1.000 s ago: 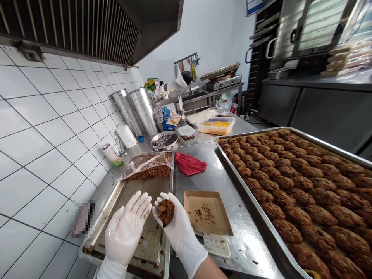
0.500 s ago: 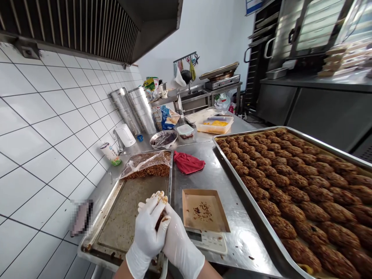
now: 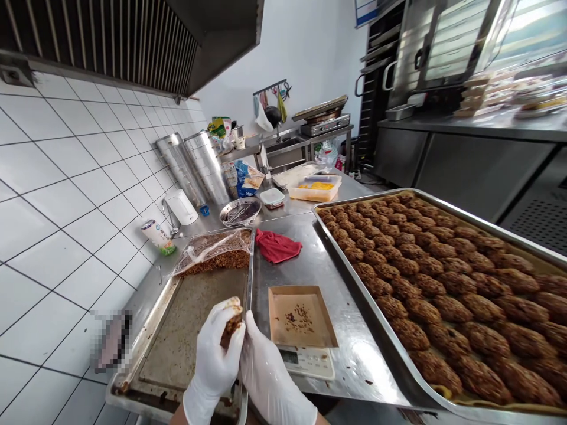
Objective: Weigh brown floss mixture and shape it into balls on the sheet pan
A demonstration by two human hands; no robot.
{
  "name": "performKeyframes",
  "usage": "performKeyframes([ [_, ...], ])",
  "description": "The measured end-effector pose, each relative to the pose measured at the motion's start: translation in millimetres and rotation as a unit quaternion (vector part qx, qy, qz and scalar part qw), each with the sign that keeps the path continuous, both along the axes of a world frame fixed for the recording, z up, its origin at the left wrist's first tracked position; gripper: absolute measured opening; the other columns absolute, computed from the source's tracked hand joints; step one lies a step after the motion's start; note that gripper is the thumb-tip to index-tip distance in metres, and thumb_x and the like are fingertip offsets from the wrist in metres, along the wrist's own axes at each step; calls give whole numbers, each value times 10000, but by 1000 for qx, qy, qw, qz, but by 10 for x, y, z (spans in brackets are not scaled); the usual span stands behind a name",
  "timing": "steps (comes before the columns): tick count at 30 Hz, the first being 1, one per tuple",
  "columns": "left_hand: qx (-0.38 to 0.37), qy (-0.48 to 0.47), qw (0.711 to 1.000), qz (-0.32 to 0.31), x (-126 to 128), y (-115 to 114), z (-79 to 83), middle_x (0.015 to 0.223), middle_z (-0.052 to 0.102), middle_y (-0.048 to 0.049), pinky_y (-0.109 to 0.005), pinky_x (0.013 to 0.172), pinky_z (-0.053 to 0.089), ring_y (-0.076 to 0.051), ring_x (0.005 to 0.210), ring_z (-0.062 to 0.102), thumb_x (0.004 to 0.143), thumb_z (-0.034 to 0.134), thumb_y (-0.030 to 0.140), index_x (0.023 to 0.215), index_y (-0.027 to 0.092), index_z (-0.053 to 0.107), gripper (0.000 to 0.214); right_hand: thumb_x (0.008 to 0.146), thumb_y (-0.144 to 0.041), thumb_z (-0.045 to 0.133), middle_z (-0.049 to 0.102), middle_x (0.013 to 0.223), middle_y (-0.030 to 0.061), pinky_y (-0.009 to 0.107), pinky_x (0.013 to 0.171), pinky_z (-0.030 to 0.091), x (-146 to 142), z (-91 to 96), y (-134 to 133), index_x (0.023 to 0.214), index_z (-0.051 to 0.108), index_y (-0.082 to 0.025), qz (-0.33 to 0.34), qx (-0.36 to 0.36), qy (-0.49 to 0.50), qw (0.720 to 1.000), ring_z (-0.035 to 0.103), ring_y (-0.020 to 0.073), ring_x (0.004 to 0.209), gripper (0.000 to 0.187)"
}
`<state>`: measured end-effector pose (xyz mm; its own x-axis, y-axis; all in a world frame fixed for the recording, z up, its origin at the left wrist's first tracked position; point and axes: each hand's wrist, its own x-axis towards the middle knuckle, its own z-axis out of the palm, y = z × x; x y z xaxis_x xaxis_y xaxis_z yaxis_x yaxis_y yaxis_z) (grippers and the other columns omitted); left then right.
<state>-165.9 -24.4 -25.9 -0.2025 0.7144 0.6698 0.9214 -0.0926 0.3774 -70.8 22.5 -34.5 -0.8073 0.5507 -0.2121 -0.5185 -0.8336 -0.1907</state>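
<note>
Both my hands wear white gloves and press together around a lump of brown mixture (image 3: 232,324). My left hand (image 3: 215,360) curls over the top of it. Underneath, my right hand (image 3: 270,372) cups it. They hover over the near end of a steel tray (image 3: 177,348), whose far end holds more brown mixture under plastic wrap (image 3: 212,252). Just right of my hands sits a brown paper tray (image 3: 301,316) on a white scale (image 3: 310,361). A large baking tray (image 3: 354,277) at right carries several rows of shaped brown pieces (image 3: 425,277).
A red cloth (image 3: 277,246) lies on the steel counter (image 3: 319,260). Behind it are a metal bowl (image 3: 240,211), a plastic tub with yellow filling (image 3: 313,189), stacked steel cylinders (image 3: 195,168) and a sink. White tiled wall runs along the left; ovens stand at right.
My left hand, open beside the lump a second ago, has closed over it against my right hand. The view has shifted slightly right and down.
</note>
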Motion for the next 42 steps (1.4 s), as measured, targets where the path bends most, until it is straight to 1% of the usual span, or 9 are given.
performKeyframes([
  [3,-18,-102,994,-42,75,-72,-29,1531,425,-88,-455,1135,401,-272,1388,427,946,471,198,1257,231,624,348,787,-310,740,742,1088,95,350,918,497,115,91,54,1054,716,-178,-41,62,7,997,659,229,1017,299],
  [8,-11,-174,984,-46,65,-100,-60,1484,502,-79,-465,1160,374,-261,1374,454,969,430,244,1397,242,522,438,812,-322,719,722,1128,101,353,890,508,210,149,61,1122,695,-188,-49,118,-71,989,669,213,970,339],
  [16,-11,-143,990,-4,186,15,-97,1071,733,-67,-349,884,568,-203,1000,685,959,479,212,1041,214,710,245,649,-248,842,743,781,42,251,690,489,247,19,-7,821,741,-148,-59,149,-113,981,642,144,705,224],
  [19,30,-44,997,-50,291,29,-116,1052,706,-67,-333,860,548,-198,974,667,907,555,156,1045,215,678,195,652,-224,821,758,819,70,296,767,511,479,80,27,835,746,-140,-46,116,-78,989,680,184,763,215],
  [22,-36,-45,997,-51,407,197,-30,875,667,-28,-281,748,519,-159,809,637,899,607,224,865,209,632,45,695,-247,785,763,997,125,391,933,495,816,81,56,972,738,-136,-49,82,-59,994,695,252,960,302],
  [26,-162,8,986,-29,601,665,45,669,539,22,-260,619,437,-124,617,527,941,542,308,686,210,511,275,698,-312,795,773,966,162,415,962,481,1198,-232,-40,962,736,-113,-58,61,-128,988,704,268,965,336],
  [31,-221,65,967,-109,826,1117,-44,810,628,-16,-312,742,490,-181,762,618,875,605,288,773,216,612,125,660,-344,833,772,785,101,333,782,506,1439,-857,-221,824,734,-150,-2,36,-175,984,710,199,740,273],
  [36,-251,94,947,-177,711,1119,97,1236,631,-67,-352,991,481,-216,1115,616,845,540,134,1155,238,641,343,654,-366,831,766,773,91,323,777,504,1670,-1138,-185,823,728,-153,-18,21,-209,977,713,203,746,291],
  [42,-239,78,956,-149,411,1007,392,1208,647,-61,-394,1020,481,-213,1128,610,883,445,110,1193,234,619,377,769,-296,724,767,865,109,363,880,498,1909,-1244,-134,916,728,-151,-36,22,-192,981,714,220,845,207],
])
